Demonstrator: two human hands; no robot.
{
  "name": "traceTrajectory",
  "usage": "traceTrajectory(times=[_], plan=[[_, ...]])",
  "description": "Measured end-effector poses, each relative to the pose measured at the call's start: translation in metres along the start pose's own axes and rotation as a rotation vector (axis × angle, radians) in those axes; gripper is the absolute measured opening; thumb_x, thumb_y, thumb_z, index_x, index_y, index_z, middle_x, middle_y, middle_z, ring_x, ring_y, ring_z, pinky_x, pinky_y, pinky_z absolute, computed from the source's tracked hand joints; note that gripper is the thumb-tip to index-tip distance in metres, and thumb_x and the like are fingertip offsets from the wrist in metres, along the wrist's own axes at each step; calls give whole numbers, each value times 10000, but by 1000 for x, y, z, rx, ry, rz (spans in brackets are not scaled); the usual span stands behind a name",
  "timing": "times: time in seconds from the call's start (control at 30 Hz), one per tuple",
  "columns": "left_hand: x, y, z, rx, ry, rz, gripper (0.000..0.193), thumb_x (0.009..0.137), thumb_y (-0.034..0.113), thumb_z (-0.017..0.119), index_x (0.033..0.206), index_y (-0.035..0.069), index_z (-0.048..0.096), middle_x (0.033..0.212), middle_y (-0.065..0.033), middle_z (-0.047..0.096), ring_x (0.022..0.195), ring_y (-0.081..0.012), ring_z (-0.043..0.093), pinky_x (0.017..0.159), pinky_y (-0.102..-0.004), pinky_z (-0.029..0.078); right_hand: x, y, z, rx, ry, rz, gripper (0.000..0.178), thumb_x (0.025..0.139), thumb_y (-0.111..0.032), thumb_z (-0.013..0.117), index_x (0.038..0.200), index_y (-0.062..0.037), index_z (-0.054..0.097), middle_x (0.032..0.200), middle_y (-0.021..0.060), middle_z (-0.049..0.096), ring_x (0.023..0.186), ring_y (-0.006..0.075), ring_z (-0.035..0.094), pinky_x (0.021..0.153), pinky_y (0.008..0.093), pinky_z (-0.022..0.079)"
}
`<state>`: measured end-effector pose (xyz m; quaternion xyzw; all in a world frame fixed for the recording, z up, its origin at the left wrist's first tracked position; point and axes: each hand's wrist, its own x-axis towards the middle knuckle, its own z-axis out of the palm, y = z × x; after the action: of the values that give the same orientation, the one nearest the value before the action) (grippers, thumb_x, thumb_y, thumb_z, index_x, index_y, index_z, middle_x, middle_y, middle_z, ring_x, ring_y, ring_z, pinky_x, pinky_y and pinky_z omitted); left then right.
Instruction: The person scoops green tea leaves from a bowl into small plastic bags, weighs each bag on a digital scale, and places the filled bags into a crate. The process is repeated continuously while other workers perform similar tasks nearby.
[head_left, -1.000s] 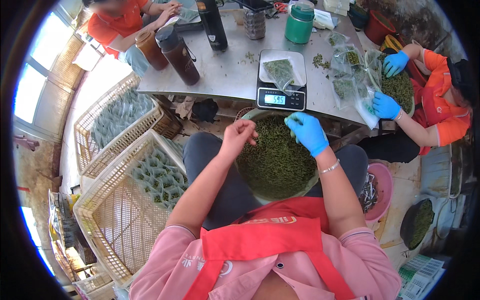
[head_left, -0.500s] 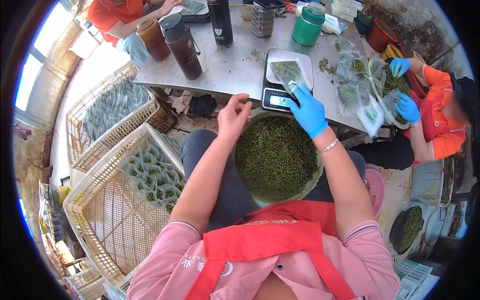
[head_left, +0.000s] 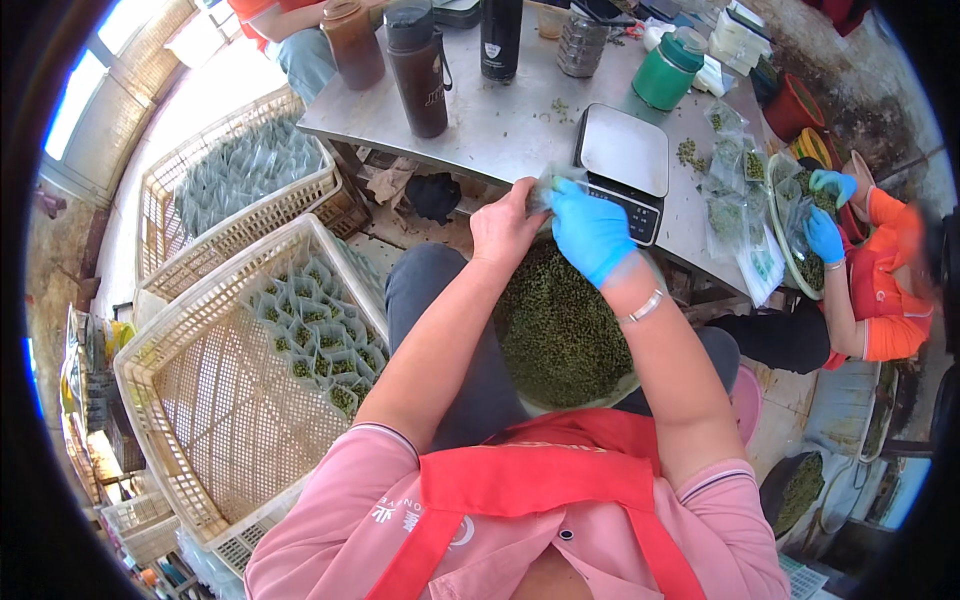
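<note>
Between my two hands, near the table's front edge, is a clear plastic bag [head_left: 552, 184] of green bits, partly hidden by my fingers. My bare left hand [head_left: 508, 222] pinches its left side. On the other side my right hand [head_left: 592, 228], in a blue glove, grips the bag. Just right of and beyond them stands a digital kitchen scale [head_left: 625, 152], its pan bare. Under my hands, between my knees, a tub [head_left: 640, 378] holds a heap of small green buds or peppercorns [head_left: 560, 325].
Left are two plastic crates, one [head_left: 150, 375] with rows of filled bags, another [head_left: 165, 250] packed with bags. Bottles [head_left: 418, 75] and a green jar [head_left: 668, 72] stand on the metal table [head_left: 470, 140]. More filled bags [head_left: 728, 215] lie right, beside a blue-gloved co-worker [head_left: 890, 275].
My right hand has lifted the bag off the scale and brought it left. My left hand has moved up and right to take hold of it too. The view has shifted slightly.
</note>
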<state>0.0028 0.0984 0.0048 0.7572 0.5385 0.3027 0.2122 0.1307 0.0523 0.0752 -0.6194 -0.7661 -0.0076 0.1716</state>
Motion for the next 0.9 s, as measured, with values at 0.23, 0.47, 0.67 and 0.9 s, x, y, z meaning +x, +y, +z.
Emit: traceTrajectory(times=[0.23,0.47,0.67,0.9], plan=[[-5,1,-2,50,11,64,542,735,284,690,1219,181,469,919,-131,663,777,-338,641,645,-448,488,-5,-7,0,65,-5,-42,277,786,-38,514,1052,-91,568,1053,141,597,750,363,623,631,433,509],[-3,2,2,66,98,236,448,744,186,631,1181,193,528,851,-125,659,760,-336,638,641,-432,494,-11,-2,13,154,-94,38,224,843,-122,532,1043,-66,615,1044,152,622,809,339,640,685,403,527],[6,5,-4,-215,32,-180,455,772,361,714,1147,130,598,1074,-97,669,974,-245,652,846,-333,486,-32,11,-26,701,366,189,283,847,-84,587,1122,-31,627,1101,175,632,959,317,627,843,361,502],[6,2,4,-278,-12,-152,569,774,406,700,1215,85,538,1121,-115,652,1012,-264,632,863,-338,474,-97,44,16,487,215,71,252,842,-146,582,1042,-1,629,1054,149,622,944,319,592,884,403,474]])
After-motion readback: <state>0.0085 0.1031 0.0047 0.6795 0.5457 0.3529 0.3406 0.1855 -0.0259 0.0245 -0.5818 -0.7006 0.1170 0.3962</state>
